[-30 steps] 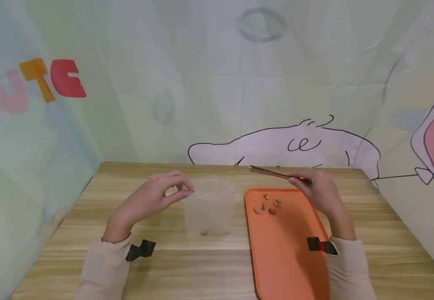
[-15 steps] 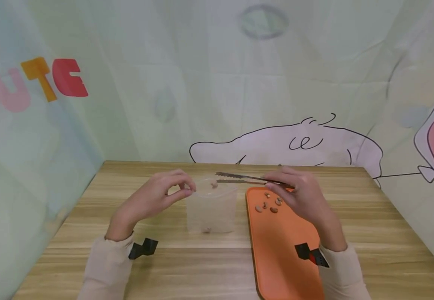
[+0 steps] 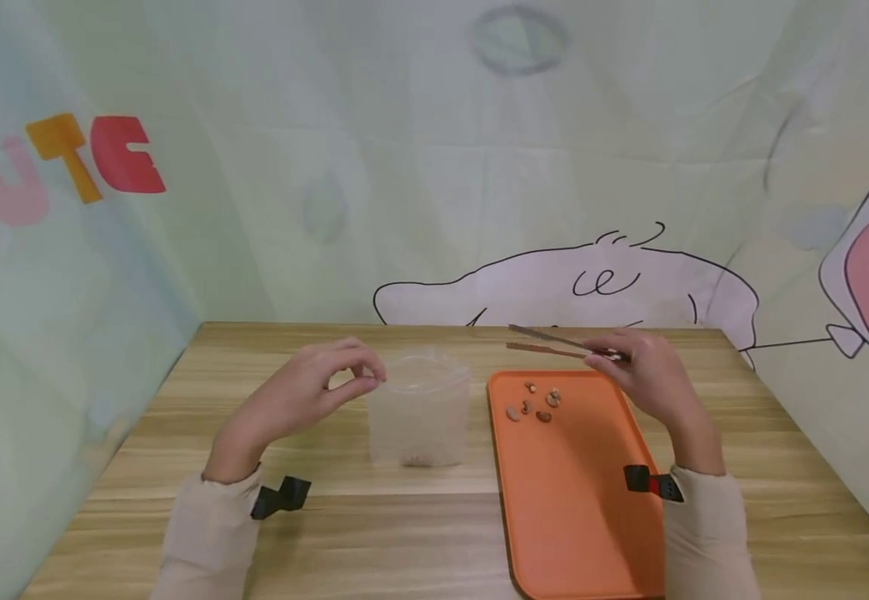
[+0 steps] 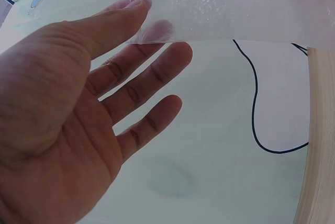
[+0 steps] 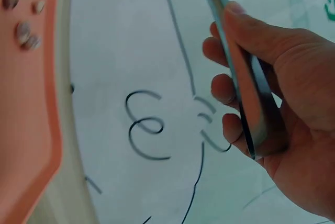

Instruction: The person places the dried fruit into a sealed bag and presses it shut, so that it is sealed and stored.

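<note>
My left hand [image 3: 307, 387] pinches the rim of a clear plastic bag [image 3: 419, 417] between thumb and fingertips; the other fingers stay apart from it in the left wrist view. The bag stands upright with its mouth open, and small brown pieces [image 3: 417, 460] show faintly at its bottom. My right hand [image 3: 647, 375] holds metal tongs [image 3: 546, 343] near their joined end. The tongs point left above the tray's far edge, their arms spread with nothing between the tips. Several small nuts [image 3: 543, 417], one pale and curved, lie on the orange tray [image 3: 569, 500].
The tray lies lengthwise to the right of the bag on a wood-grain table [image 3: 374, 542]. Behind the table hangs a printed cloth backdrop [image 3: 419, 167], which also covers both sides. A black wrist strap [image 3: 282, 497] sits at the left sleeve.
The tongs moved left over the bag's mouth and opened, and a nut dropped into the bag. They then swung back right over the tray's far edge. The left hand stays at the rim.
</note>
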`<state>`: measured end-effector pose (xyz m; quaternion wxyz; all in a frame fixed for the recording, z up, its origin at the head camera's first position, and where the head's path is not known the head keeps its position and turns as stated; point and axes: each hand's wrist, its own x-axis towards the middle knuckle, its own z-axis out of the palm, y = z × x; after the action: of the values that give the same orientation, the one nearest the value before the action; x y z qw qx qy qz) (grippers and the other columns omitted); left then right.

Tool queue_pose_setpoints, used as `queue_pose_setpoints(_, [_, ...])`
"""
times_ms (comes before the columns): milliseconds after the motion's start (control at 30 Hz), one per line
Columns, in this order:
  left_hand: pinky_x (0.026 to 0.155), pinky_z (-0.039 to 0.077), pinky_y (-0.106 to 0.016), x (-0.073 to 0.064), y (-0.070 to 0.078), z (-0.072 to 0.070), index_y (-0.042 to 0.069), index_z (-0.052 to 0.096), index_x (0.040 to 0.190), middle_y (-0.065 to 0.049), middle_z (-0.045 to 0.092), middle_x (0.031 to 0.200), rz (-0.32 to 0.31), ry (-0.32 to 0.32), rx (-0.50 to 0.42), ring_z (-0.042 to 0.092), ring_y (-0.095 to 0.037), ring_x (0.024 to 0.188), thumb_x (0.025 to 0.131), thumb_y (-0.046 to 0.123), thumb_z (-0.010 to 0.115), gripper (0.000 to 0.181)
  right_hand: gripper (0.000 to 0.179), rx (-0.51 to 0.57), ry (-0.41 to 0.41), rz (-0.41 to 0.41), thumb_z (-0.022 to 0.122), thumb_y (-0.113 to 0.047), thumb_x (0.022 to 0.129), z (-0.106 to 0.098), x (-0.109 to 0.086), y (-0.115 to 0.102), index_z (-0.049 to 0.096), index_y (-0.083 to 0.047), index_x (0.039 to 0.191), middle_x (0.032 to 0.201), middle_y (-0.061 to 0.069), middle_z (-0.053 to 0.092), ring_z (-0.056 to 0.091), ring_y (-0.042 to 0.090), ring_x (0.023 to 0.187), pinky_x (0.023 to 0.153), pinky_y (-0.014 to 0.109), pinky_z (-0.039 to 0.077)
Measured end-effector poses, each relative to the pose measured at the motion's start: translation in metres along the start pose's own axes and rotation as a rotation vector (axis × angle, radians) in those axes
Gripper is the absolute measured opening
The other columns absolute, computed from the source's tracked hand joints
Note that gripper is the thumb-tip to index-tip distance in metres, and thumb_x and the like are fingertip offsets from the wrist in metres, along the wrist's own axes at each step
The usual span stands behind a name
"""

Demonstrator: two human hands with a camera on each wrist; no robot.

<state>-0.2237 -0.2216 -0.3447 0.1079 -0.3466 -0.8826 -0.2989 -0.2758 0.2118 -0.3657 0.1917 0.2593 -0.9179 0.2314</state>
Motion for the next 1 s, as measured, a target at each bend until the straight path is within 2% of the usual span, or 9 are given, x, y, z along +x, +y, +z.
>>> queue_pose_setpoints(67, [0.074, 0.05, -0.029, 0.0, 0.0, 0.0, 0.022, 0.069, 0.101, 0.014, 0.063, 0.097, -0.001, 0.002, 0.0, 0.059, -0.003, 0.087, 0.097, 0.013, 0.068, 0.009, 0.02, -0.022, -0.062, 0.052, 0.073, -0.014, 0.093, 0.001, -0.002, 0.009, 0.076, -0.004, 0.11, 0.1, 0.012, 0.072, 0.067, 0.023, 0.079, 0.068, 0.042, 0.052])
queue_pose_setpoints(167, [0.074, 0.051, -0.029, 0.0, 0.0, -0.001, 0.021, 0.069, 0.101, 0.012, 0.065, 0.097, -0.001, 0.0, -0.006, 0.059, -0.004, 0.088, 0.098, 0.015, 0.067, 0.008, 0.021, -0.042, -0.151, 0.11, 0.073, -0.016, 0.093, 0.005, -0.005, 0.02, 0.076, -0.004, 0.11, 0.101, 0.014, 0.072, 0.068, 0.027, 0.082, 0.071, 0.047, 0.053])
queue_pose_setpoints(367, [0.074, 0.051, -0.03, 0.001, 0.001, -0.002, 0.02, 0.069, 0.102, 0.01, 0.066, 0.097, -0.004, -0.003, -0.004, 0.06, -0.004, 0.088, 0.098, 0.015, 0.067, 0.007, 0.016, 0.0, -0.29, 0.174, 0.074, -0.016, 0.092, 0.017, -0.01, 0.044, 0.078, -0.006, 0.104, 0.099, 0.011, 0.074, 0.066, 0.02, 0.081, 0.069, 0.04, 0.052])
queue_pose_setpoints(467, [0.075, 0.051, -0.03, 0.001, 0.001, -0.002, 0.02, 0.069, 0.102, 0.009, 0.066, 0.097, -0.004, -0.006, -0.002, 0.06, -0.004, 0.088, 0.097, 0.015, 0.067, 0.007, 0.013, 0.002, -0.331, 0.204, 0.075, -0.016, 0.091, 0.023, -0.013, 0.051, 0.079, -0.007, 0.1, 0.097, 0.01, 0.074, 0.064, 0.02, 0.082, 0.069, 0.038, 0.05])
queue_pose_setpoints(567, [0.075, 0.051, -0.03, 0.0, 0.001, -0.001, 0.021, 0.069, 0.102, 0.009, 0.066, 0.097, -0.005, -0.007, 0.0, 0.06, -0.004, 0.088, 0.097, 0.015, 0.067, 0.007, 0.013, -0.013, -0.353, 0.225, 0.074, -0.017, 0.092, 0.027, -0.015, 0.054, 0.079, -0.008, 0.099, 0.098, 0.011, 0.074, 0.066, 0.023, 0.084, 0.07, 0.042, 0.052])
queue_pose_setpoints(700, [0.075, 0.051, -0.03, 0.0, 0.0, -0.001, 0.021, 0.069, 0.102, 0.01, 0.065, 0.097, -0.009, -0.008, 0.0, 0.059, -0.004, 0.088, 0.097, 0.014, 0.068, 0.008, 0.014, -0.02, -0.333, 0.222, 0.073, -0.018, 0.093, 0.028, -0.014, 0.052, 0.079, -0.008, 0.1, 0.1, 0.012, 0.074, 0.068, 0.029, 0.089, 0.075, 0.047, 0.053])
queue_pose_setpoints(867, [0.075, 0.051, -0.03, 0.0, 0.001, -0.001, 0.02, 0.069, 0.102, 0.009, 0.066, 0.098, -0.011, -0.01, -0.001, 0.06, -0.004, 0.088, 0.098, 0.015, 0.067, 0.007, 0.015, -0.02, -0.241, 0.165, 0.071, -0.017, 0.095, 0.019, -0.009, 0.035, 0.078, -0.008, 0.105, 0.104, 0.014, 0.073, 0.067, 0.027, 0.088, 0.073, 0.048, 0.052])
queue_pose_setpoints(1000, [0.076, 0.051, -0.03, 0.001, 0.002, 0.0, 0.02, 0.07, 0.102, 0.009, 0.066, 0.098, -0.006, -0.01, -0.001, 0.06, -0.004, 0.089, 0.099, 0.016, 0.066, 0.007, 0.014, -0.016, -0.084, 0.05, 0.072, -0.013, 0.093, 0.002, -0.002, 0.005, 0.078, -0.008, 0.105, 0.099, 0.011, 0.073, 0.065, 0.021, 0.077, 0.066, 0.041, 0.05])
